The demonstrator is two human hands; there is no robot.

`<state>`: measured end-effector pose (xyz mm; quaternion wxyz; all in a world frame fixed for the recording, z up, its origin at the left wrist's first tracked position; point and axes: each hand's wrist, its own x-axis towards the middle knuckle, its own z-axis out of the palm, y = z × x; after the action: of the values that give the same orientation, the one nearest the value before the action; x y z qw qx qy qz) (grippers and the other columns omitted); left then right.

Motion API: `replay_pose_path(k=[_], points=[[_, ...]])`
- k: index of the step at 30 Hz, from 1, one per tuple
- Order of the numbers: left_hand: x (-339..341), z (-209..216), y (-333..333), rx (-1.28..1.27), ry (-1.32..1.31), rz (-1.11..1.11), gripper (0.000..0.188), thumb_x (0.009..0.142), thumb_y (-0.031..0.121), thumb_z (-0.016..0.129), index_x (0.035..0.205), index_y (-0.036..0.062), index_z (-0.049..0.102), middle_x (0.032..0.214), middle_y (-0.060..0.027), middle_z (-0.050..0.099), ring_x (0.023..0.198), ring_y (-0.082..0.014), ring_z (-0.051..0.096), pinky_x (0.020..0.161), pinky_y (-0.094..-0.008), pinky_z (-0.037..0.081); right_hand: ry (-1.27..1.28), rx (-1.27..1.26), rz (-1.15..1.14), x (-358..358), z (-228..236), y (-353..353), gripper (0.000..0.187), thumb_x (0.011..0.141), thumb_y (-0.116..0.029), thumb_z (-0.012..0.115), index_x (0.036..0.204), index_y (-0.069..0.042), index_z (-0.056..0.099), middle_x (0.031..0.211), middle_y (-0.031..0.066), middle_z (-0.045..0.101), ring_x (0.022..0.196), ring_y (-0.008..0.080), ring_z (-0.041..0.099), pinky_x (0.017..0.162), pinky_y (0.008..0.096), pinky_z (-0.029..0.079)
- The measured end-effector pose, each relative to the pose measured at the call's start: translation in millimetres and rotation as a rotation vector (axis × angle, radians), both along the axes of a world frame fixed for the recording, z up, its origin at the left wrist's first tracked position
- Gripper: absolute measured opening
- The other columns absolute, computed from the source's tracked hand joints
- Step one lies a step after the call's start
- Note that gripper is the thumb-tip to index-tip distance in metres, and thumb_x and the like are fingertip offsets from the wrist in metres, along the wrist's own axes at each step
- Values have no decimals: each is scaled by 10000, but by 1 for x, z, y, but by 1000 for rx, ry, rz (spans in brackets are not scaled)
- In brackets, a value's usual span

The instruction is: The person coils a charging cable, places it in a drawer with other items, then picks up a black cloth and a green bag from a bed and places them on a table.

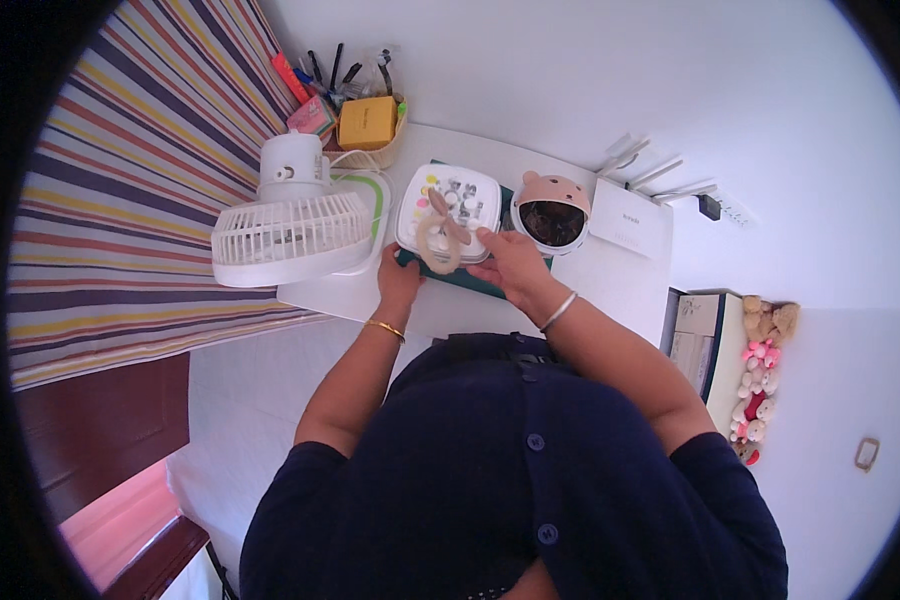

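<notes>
I am holding a tan ring (439,243) up over the near edge of the white box (448,212) on the desk (610,285). My left hand (400,280) is sitting below the ring at the box's near left corner, fingers curled closed; I cannot tell whether they are pinching the ring or the box rim, since the ring is hiding the tips. My right hand (510,265) is reaching in from the right, fingers bunched, the tips touching the ring's right side by the box's near right corner. A brownish strip is sticking up from the ring across the lid.

The box is lying on a dark green mat (475,280) whose edge is showing just under my hands. To the left, a white fan (292,225) is crowding close to the box, its grille hanging past the desk's left edge. To the right, a pink bear-shaped pot (551,208) is standing just beside the box, and a white flat device (629,218) is lying beyond it. A basket (370,130) with a yellow block and pens is filling the far left corner.

Bare desk is showing only in the near strip in front of me and to the right of my right wrist. The striped curtain (140,180) is hanging close along the left.
</notes>
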<state>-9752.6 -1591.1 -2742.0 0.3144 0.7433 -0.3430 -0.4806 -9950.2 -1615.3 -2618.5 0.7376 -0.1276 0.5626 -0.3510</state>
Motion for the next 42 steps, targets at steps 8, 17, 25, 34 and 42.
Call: replay_pose_path(k=[8, 17, 25, 34, 42], points=[[5, 14, -6, 187, -120, -164, 632, 749, 147, 652, 1302, 3, 384, 1028, -230, 601, 692, -298, 653, 654, -382, 535, -78, 15, -21, -1, -7, 4, 503, 874, -302, 629, 1207, 12, 420, 1090, 151, 566, 910, 250, 613, 748, 363, 537], [-9, 70, 38, -385, -626, -479, 892, 697, 261, 765, 1356, -67, 261, 1314, -307, 366, 1228, -444, 354, 1035, -450, 322, 825, -243, 394, -97, -40, 79, 839, 736, -311, 758, 1347, 41, 303, 1220, 265, 480, 996, 354, 591, 818, 404, 511], [-19, 37, 2, -339, -373, -477, 714, 690, 259, 763, 1275, 21, 429, 1209, -234, 483, 1159, -382, 450, 983, -467, 368, 1122, -384, 556, -82, -78, 48, 907, 629, -123, 787, 1339, 26, 241, 1142, 279, 425, 977, 436, 551, 827, 441, 504], [-17, -12, -85, -444, -694, -526, 503, 685, 285, 725, 1125, 76, 600, 1161, -143, 591, 1079, -316, 545, 908, -406, 445, 1157, -425, 484, -74, -102, -33, 860, 645, -147, 775, 1326, 49, 287, 1162, 287, 436, 1009, 426, 542, 859, 421, 492], [-50, 25, -134, 15, -510, -25, 398, 732, 319, 660, 1008, 33, 647, 977, -212, 658, 985, -392, 598, 873, -450, 452, 1055, -349, 544, -80, -94, -39, 875, 659, -223, 763, 1345, 53, 295, 1194, 287, 444, 1047, 422, 532, 890, 417, 480]])
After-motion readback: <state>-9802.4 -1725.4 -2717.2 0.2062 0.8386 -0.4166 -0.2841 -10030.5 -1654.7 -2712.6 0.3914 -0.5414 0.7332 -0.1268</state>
